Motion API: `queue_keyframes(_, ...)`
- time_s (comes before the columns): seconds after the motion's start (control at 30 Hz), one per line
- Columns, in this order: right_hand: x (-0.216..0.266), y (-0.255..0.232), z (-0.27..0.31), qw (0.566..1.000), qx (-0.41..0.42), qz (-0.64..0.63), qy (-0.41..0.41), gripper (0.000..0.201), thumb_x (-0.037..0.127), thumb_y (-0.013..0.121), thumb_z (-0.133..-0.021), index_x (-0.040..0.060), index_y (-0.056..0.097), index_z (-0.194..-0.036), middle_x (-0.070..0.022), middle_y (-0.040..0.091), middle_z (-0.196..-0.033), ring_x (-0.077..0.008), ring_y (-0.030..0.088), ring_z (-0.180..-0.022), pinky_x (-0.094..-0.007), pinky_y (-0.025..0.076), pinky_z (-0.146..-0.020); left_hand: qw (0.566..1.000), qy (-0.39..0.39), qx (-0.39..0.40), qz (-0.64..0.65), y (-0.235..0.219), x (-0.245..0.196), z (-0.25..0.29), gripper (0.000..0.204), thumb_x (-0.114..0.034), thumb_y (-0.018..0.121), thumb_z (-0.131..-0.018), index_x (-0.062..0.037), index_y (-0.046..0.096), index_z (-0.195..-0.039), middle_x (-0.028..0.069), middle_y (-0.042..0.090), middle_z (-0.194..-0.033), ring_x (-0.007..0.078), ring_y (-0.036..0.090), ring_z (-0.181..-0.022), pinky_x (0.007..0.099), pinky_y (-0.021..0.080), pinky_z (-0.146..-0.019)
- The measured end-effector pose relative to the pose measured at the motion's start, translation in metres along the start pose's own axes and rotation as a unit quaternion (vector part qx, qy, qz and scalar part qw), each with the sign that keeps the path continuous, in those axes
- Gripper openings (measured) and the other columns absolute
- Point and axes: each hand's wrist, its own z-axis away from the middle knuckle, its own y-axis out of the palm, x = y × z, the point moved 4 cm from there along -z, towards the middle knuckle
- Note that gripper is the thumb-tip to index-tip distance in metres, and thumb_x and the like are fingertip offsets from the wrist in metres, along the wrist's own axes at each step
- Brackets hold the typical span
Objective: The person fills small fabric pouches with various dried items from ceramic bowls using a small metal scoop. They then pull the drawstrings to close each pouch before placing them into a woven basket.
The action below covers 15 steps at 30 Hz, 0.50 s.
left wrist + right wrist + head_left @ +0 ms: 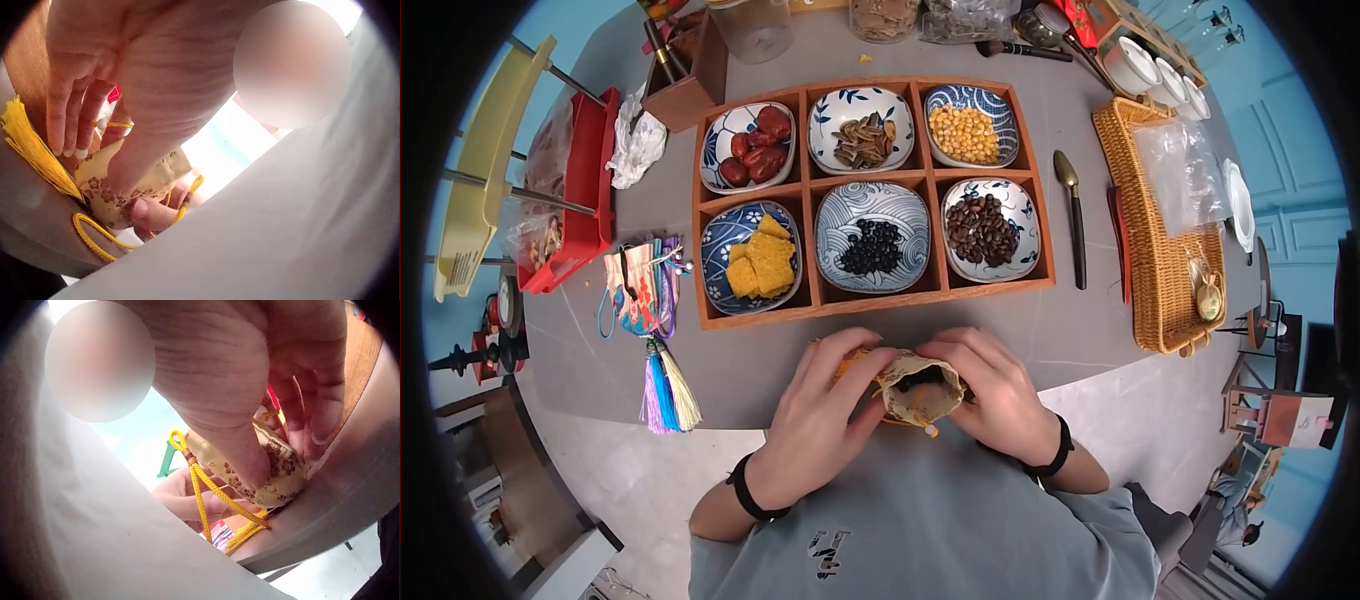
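A small gold brocade pouch (923,392) with a brown floral pattern is held at the table's front edge, its mouth open toward the head camera; the inside looks dark. The left hand (825,415) grips its left side, thumb on the cloth. On the other side the right hand (998,398) holds it with thumb and fingers. In the left wrist view the pouch (103,190) has a yellow tassel (39,150) and cord. A yellow cord loop (179,440) hangs by the pouch (275,481) in the right wrist view.
Beyond the hands stands a wooden divided tray (870,302) with bowls of dates, seeds, corn, yellow pieces, black beans and coffee beans. Tasselled pouches (635,290) lie left, near a red basket (600,190). A spoon (1077,225) and wicker basket (1145,270) are right.
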Motion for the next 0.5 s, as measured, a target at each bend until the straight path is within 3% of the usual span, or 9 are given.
queue_keyframes(0.1, 0.005, -0.005, -0.002, 1.0, 0.003, 0.004, -0.009, 0.049, 0.001, 0.079, -0.073, 0.0045, 0.065, -0.119, -0.0099, 0.064, -0.114, -0.0318, 0.064, -0.099, -0.042, 0.056, -0.083, 0.997, 0.052, -0.029, -0.047, -0.007, -0.007, -0.002, 0.043, 0.003, 0.078, -0.072, -0.0009, 0.069, -0.114, 0.0119, 0.06, -0.117, 0.0335, 0.061, -0.105, 0.0427, 0.055, -0.087)
queue_keyframes(0.27, 0.002, -0.016, 0.001, 1.0, -0.01, 0.002, -0.014, 0.041, 0.004, 0.08, -0.075, 0.0038, 0.068, -0.115, -0.0094, 0.066, -0.108, -0.0292, 0.066, -0.09, -0.0393, 0.057, -0.075, 0.995, 0.048, -0.037, -0.078, -0.011, -0.006, 0.0, 0.036, 0.001, 0.08, -0.07, 0.0, 0.074, -0.106, 0.0104, 0.067, -0.105, 0.0315, 0.065, -0.095, 0.0413, 0.056, -0.08)
queue_keyframes(0.5, -0.003, -0.029, 0.008, 0.996, 0.008, 0.025, -0.081, 0.019, 0.01, 0.081, -0.081, 0.0035, 0.069, -0.093, -0.0073, 0.065, -0.086, -0.0265, 0.066, -0.073, -0.0377, 0.054, -0.063, 0.987, 0.124, -0.023, -0.097, -0.018, -0.008, -0.005, 0.035, -0.006, 0.085, -0.067, -0.0002, 0.071, -0.099, 0.0085, 0.063, -0.098, 0.0272, 0.065, -0.086, 0.0384, 0.056, -0.072)
